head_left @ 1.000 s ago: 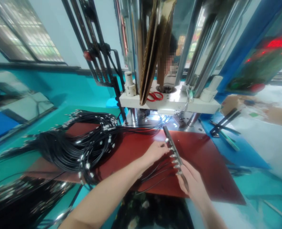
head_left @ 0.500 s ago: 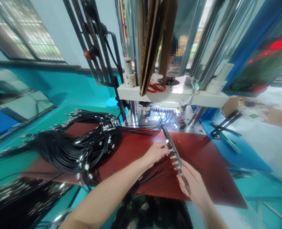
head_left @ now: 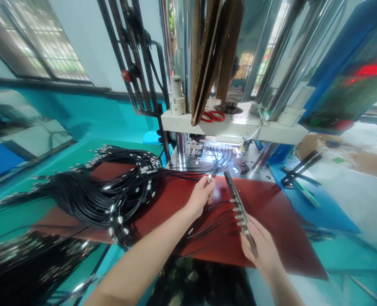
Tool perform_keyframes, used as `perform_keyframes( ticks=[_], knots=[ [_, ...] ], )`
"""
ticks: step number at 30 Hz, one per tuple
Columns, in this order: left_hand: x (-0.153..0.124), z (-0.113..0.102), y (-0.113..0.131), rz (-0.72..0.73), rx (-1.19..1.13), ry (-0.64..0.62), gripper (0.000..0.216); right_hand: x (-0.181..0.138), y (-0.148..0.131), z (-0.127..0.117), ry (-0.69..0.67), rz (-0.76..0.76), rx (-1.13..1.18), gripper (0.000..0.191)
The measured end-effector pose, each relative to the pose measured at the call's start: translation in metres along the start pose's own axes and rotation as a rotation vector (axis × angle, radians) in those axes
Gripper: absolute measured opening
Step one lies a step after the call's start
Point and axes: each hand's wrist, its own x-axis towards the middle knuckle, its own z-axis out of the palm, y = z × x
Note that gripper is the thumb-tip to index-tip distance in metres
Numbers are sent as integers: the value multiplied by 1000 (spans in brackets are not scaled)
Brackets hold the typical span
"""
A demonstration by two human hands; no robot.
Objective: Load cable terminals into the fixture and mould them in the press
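Head view: left hand [head_left: 201, 196] pinches connector [head_left: 209, 177] (probably; blurry), right hand [head_left: 261, 243] clasps bar [head_left: 235, 193]. Tilting could drop plugs [head_left: 238, 216] beyond those fingers.

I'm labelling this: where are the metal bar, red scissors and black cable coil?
Metal bar [head_left: 242, 212], head view: middle.
Red scissors [head_left: 213, 116], head view: handle loops' junction.
Black cable coil [head_left: 77, 199], head view: thick left side.

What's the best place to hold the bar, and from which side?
Likely the near end of the bar, coming from the right, as the right hand does: connectors stick out along its left edge, while its long, slim shape lets fingers wrap round that end.
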Motion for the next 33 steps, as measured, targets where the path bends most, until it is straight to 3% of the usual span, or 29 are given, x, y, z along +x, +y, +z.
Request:
perform_keyframes(
  ticks=[4, 10, 17, 23, 29, 33],
  knots=[
    [-2, -3, 4, -96, -231, -176, 28, -2, -6, 3, -36, 11, 16, 56],
    [-1, -7, 11, -309, -196, -301, 24, -2, -10, 3, -72, -15, -54, 57],
    [11, 0, -3, -243, 187, -102, 27, -1, -4, 4, -90, -47, -77, 61],
    [14, 6, 6, -278, 325, -79, 20, 1, 0, 2, -66, -1, -129, 47],
    [12, -3, 9, -267, 337, -118, 12, -1, 3, 8, -116, -16, -201, 52],
    [-1, -10, 14, -264, 129, -187, 24, 1, 3, 3, -83, -11, -189, 55]
  ],
)
